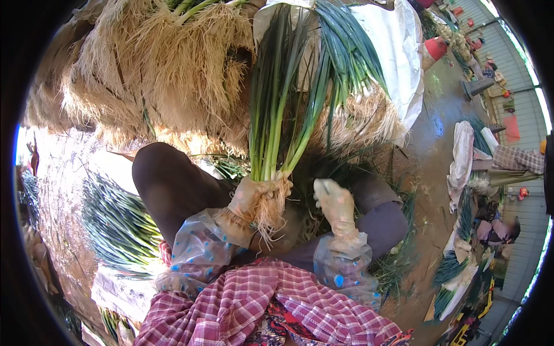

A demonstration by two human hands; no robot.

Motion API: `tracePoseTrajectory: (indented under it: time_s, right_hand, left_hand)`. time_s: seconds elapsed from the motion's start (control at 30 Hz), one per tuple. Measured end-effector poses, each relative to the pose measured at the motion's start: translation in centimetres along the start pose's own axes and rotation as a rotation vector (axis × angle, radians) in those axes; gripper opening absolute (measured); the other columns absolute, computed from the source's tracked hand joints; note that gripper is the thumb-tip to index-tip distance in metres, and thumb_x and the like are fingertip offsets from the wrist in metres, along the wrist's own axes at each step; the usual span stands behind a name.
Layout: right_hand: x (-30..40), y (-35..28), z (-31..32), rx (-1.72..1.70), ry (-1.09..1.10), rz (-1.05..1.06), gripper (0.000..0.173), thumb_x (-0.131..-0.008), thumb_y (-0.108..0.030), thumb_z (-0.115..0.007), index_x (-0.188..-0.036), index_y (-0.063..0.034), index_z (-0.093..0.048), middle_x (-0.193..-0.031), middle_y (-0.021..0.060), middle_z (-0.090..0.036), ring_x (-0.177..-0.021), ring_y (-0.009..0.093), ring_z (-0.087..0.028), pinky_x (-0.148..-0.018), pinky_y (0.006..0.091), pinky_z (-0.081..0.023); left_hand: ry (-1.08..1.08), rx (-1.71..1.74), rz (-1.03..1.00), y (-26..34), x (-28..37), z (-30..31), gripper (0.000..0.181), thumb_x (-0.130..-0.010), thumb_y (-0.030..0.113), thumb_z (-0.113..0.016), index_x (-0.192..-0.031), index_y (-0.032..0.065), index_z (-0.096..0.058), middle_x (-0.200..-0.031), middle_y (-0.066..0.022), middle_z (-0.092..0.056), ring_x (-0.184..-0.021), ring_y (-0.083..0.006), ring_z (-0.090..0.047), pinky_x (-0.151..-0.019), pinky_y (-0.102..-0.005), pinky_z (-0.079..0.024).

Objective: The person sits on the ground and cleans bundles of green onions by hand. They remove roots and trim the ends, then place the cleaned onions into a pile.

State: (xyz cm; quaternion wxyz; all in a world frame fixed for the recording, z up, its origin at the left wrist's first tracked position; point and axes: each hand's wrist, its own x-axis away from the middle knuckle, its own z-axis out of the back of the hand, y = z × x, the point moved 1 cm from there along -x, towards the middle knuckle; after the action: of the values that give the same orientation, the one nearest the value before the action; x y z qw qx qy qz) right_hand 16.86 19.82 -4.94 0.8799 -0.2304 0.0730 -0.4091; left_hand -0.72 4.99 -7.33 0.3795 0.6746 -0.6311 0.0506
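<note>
My left hand (247,200), in a pale rubber glove, grips a few green onions (272,134) just above their roots. Their leaves point away from me, and the stringy roots (270,212) hang over my fingers. To the right, apart from these stalks, is my gloved right hand (336,202), its fingers curled. Blur at the fingertips hides whether anything thin is between them. Beyond both hands, a bundle of green onions (352,56) lies on white plastic sheeting (400,56), white bulbs and roots towards me.
A large heap of green onions (173,73) rises at the upper left, roots facing me. More green onions (119,225) lie at my left side. Leaf scraps (396,259) litter the wet floor (433,173) at right. Farther right is a seated person (497,231) near other bundles.
</note>
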Motion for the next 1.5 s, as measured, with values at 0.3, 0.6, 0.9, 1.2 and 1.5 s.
tracePoseTrajectory:
  time_s: [0.3, 0.6, 0.9, 1.2, 1.5]
  right_hand:
    - [-6.2, -8.3, -1.6, -0.055, -0.282, 0.259, 0.028, -0.082, -0.025, -0.063, -0.093, 0.0003, -0.062, -0.076, 0.0289, -0.062, -0.076, 0.045, -0.063, -0.071, 0.0485, -0.052]
    - [-0.1, -1.7, 4.8, -1.037, -0.054, -0.373, 0.019, -0.098, -0.017, -0.059, -0.099, 0.0012, -0.065, -0.073, 0.0077, -0.065, -0.061, 0.011, -0.061, -0.054, 0.0236, -0.049]
    - [-4.9, -6.7, -0.5, -1.502, -0.528, -0.151, 0.039, -0.099, -0.036, -0.058, -0.108, 0.0013, -0.066, -0.08, 0.0074, -0.067, -0.072, 0.014, -0.064, -0.062, 0.0262, -0.05]
    - [-3.5, -8.2, 0.1, -1.103, -0.193, -0.308, 0.025, -0.094, -0.022, -0.069, -0.08, -0.0028, -0.063, -0.066, 0.0047, -0.066, -0.05, 0.008, -0.056, -0.045, 0.022, -0.042]
    - [0.1, -6.8, -1.6, -0.611, -0.063, -0.074, 0.034, -0.092, -0.022, -0.07, -0.069, -0.0001, -0.056, -0.056, 0.0069, -0.058, -0.048, 0.012, -0.054, -0.045, 0.0334, -0.04]
  left_hand:
    - [0.146, -0.224, -0.218, -0.4, 1.1, -1.3, 0.021, -0.085, 0.006, -0.071, -0.102, -0.004, -0.064, -0.081, -0.0064, -0.065, -0.066, -0.0141, -0.062, -0.056, -0.0273, -0.05]
    - [0.019, -0.026, -0.116, -1.2, 0.3, 1.1, 0.022, -0.087, -0.003, -0.063, -0.108, -0.0076, -0.061, -0.1, -0.0173, -0.066, -0.077, -0.0202, -0.068, -0.064, -0.0275, -0.058]
    - [-0.333, 0.386, 0.117, 0.2, 1.8, 0.0, 0.045, -0.093, 0.007, -0.058, -0.133, -0.012, -0.045, -0.121, -0.0247, -0.061, -0.095, -0.0245, -0.069, -0.077, -0.0318, -0.062]
    - [-0.316, 0.26, 0.047, 0.1, 0.9, -0.1, 0.04, -0.089, 0.025, -0.068, -0.115, -0.0056, -0.061, -0.094, -0.0143, -0.069, -0.081, -0.0235, -0.069, -0.071, -0.0344, -0.059]
    - [-0.008, 0.149, 0.079, 0.1, 0.7, -0.3, 0.03, -0.089, 0.014, -0.066, -0.108, -0.0095, -0.062, -0.088, -0.0151, -0.069, -0.072, -0.0222, -0.069, -0.064, -0.0308, -0.06]
